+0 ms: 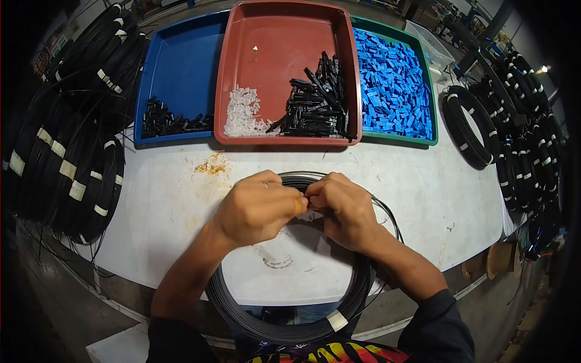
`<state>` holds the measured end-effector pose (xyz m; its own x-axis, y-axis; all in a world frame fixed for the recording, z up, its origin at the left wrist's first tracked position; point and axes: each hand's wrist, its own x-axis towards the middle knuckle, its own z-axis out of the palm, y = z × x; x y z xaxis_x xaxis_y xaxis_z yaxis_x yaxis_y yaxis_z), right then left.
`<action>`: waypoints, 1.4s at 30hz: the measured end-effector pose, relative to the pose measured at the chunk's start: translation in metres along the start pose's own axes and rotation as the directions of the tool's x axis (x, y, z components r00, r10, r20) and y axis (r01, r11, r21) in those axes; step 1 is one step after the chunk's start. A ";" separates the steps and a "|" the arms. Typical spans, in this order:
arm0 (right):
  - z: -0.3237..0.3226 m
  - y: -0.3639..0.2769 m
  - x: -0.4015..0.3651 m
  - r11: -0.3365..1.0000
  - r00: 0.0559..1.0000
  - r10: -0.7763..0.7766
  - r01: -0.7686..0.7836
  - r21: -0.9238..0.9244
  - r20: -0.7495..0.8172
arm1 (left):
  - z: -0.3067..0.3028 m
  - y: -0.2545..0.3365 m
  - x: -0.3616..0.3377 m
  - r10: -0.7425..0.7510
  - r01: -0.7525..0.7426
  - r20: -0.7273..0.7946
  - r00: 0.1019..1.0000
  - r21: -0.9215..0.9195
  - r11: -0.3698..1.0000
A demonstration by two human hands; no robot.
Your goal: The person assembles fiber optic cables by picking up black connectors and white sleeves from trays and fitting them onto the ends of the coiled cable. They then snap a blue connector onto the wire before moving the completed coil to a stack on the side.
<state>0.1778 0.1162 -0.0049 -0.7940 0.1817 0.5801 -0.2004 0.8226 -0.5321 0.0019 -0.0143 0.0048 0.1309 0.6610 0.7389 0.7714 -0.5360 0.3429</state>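
Fingers (pixel 296 203) of left hand (pixel 257 209) and right hand (pixel 344 210) are pinched together on a small part, mostly hidden, above the black cable coil (pixel 284 330) lying on the white counter (pixel 423 193), before the red tray (pixel 221 91).

Three trays are sitting together: blue tray (pixel 181 66) and green tray (pixel 399 141) flanking the red tray (pixel 284 36). One cable coil (pixel 290 330) is lying in front of it.

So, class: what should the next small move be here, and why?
Probably keep the left hand pinched and reach the right hand to the black parts in the red tray. Both hands meet fingertip to fingertip over the far edge of the cable coil; what they pinch is hidden, and that tray lies just ahead.
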 end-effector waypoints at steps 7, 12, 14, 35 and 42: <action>-0.003 0.000 0.001 0.964 0.984 0.163 -0.174 0.200 0.068 | -0.005 -0.002 -0.001 0.049 -0.055 0.093 0.994 0.065 0.996; -0.002 -0.002 0.005 0.987 0.991 -0.129 0.127 -0.101 -0.023 | -0.006 0.005 0.003 -0.420 0.416 0.018 0.907 -0.186 0.890; 0.000 -0.003 0.004 0.981 0.988 -0.154 0.148 -0.129 -0.034 | -0.009 0.008 0.002 -0.505 0.507 0.066 0.861 -0.202 0.838; -0.004 -0.004 0.006 0.972 0.966 -0.214 0.195 -0.135 -0.145 | -0.007 0.010 0.004 -0.440 0.432 0.017 0.898 -0.238 0.870; -0.001 0.007 -0.001 0.957 0.986 0.163 -0.167 0.236 0.036 | 0.000 -0.002 -0.002 0.101 -0.099 -0.007 0.995 0.133 0.986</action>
<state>0.1777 0.1227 -0.0086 -0.8364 0.2937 0.4628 -0.1947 0.6301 -0.7517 -0.0002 -0.0145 0.0031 0.2036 0.5996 0.7740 0.8304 -0.5245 0.1878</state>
